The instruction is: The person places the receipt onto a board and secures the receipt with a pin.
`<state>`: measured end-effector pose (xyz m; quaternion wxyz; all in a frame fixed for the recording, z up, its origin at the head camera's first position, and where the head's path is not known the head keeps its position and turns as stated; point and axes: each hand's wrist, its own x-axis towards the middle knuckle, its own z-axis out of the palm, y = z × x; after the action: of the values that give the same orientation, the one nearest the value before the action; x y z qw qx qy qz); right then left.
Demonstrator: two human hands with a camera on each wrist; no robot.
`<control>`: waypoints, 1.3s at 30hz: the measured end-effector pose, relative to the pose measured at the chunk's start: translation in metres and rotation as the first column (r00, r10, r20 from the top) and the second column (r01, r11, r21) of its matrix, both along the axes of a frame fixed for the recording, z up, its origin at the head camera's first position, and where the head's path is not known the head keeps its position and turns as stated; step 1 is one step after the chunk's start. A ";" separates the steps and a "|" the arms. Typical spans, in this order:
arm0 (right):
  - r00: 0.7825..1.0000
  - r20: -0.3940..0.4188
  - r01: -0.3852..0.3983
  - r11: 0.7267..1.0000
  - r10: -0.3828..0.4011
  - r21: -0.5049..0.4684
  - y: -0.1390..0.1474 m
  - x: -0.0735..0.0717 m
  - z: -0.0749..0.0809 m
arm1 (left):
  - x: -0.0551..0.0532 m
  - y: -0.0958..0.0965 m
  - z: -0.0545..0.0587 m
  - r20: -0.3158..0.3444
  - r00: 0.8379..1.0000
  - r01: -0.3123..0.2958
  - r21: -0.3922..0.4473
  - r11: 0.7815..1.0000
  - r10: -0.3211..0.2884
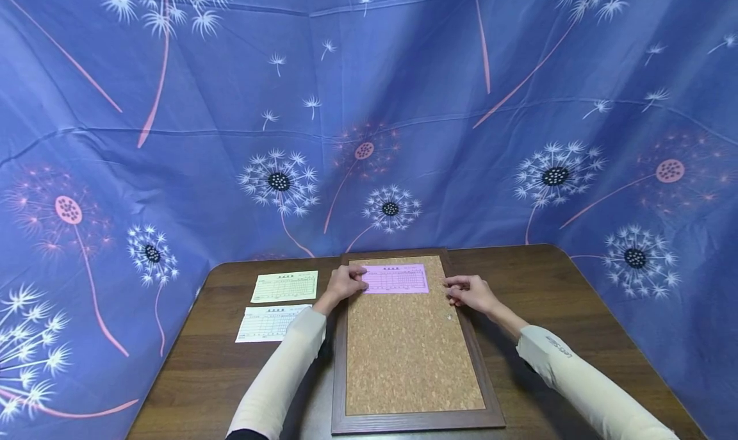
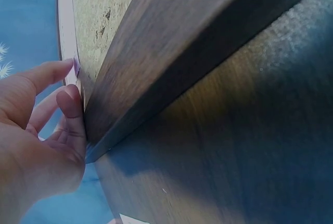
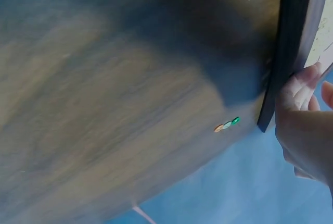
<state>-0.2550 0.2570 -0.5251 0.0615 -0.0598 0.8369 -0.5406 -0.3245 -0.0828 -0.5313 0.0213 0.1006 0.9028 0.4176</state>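
A pink slip [image 1: 395, 278], printed with a table form, lies across the upper part of a framed cork board [image 1: 412, 357]. The left hand [image 1: 344, 283] rests at the slip's left edge, finger and thumb spread apart on it. In the left wrist view, one fingertip of that left hand [image 2: 44, 114] touches the slip's purple corner. Over the board's right frame, the right hand [image 1: 469, 293] has loosely bent fingers, apart from the slip's right edge. The right wrist view shows the right hand [image 3: 307, 125] beside the frame, with nothing visible between finger and thumb.
Left of the board, a yellow-green slip [image 1: 285, 287] and a white slip [image 1: 268, 325] lie on the brown wooden table [image 1: 202, 376]. Three small coloured tacks [image 3: 227, 125] lie in a row right of the board. A blue dandelion-print cloth [image 1: 403, 107] hangs behind.
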 end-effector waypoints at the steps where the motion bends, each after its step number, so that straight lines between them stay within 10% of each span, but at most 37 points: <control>1: 1.000 -0.002 -0.002 1.000 0.002 0.010 0.002 0.002 0.000 | 0.000 0.000 0.000 0.000 1.000 -0.001 -0.005 1.000 0.001; 39: 1.000 -0.025 0.017 0.998 -0.016 0.065 0.088 0.038 -0.001 | 0.002 -0.001 -0.002 -0.062 0.998 0.021 -0.033 0.999 -0.023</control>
<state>-0.2170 0.3448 -0.5265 0.0487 -0.0574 0.8552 -0.5129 -0.3227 -0.0834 -0.5336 -0.0005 0.1231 0.9084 0.3996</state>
